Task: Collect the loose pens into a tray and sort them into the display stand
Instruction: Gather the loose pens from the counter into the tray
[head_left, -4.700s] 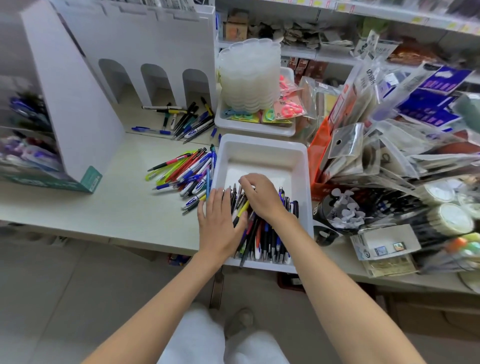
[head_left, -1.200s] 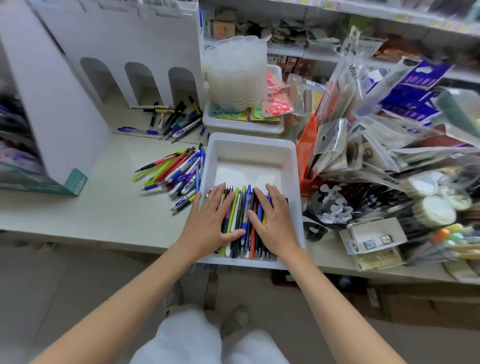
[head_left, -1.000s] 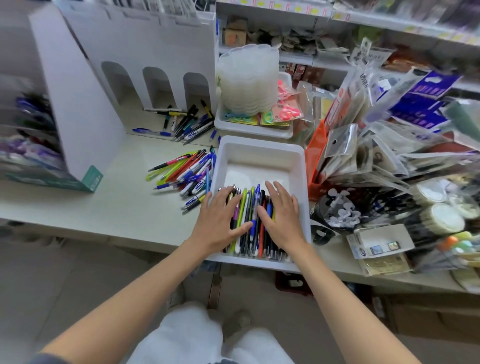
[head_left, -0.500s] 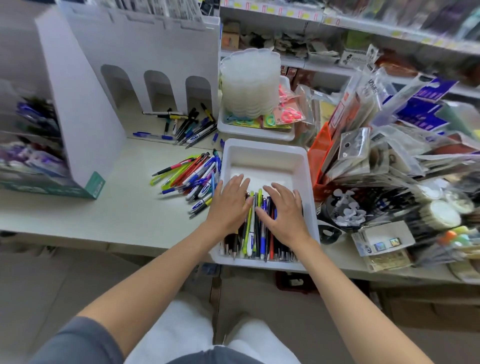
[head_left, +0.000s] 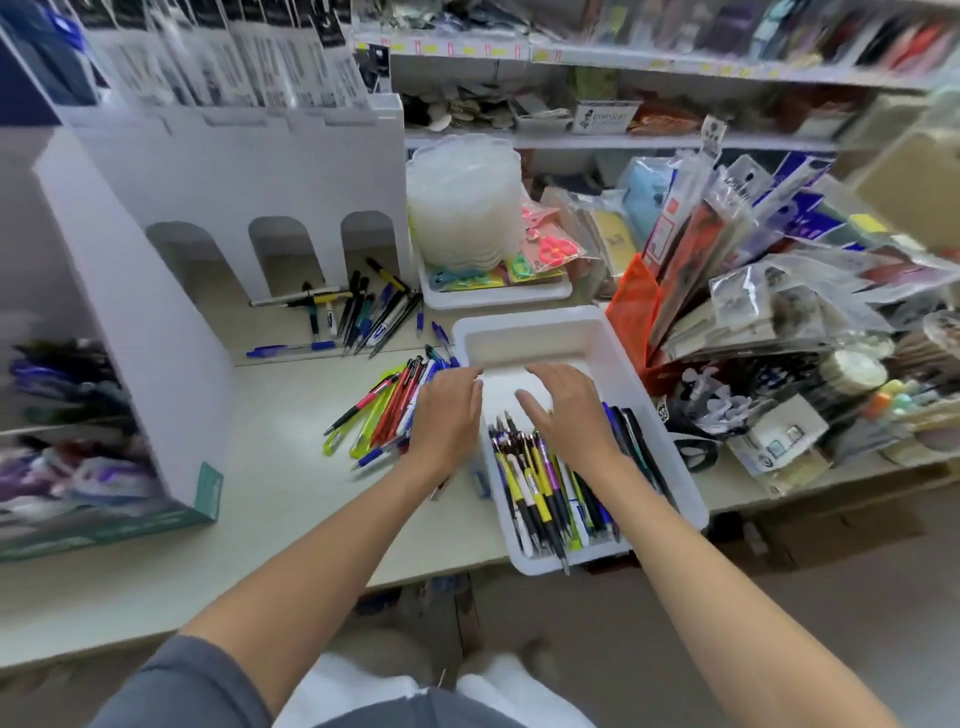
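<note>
Pens (head_left: 545, 488) lie packed at the near end of the white tray (head_left: 524, 319), under the right hand (head_left: 571, 410), fingers straight and spread. Left hand (head_left: 449, 410), equally relaxed, lies over the loose pile (head_left: 384, 410) beside the tray; the display stand (head_left: 234, 171) rises beyond.

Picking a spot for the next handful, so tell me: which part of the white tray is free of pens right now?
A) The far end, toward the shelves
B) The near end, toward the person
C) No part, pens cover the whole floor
A: the pens lie bunched at the near end of the white tray, and bare white floor shows at its far end, beyond the right hand.
</note>
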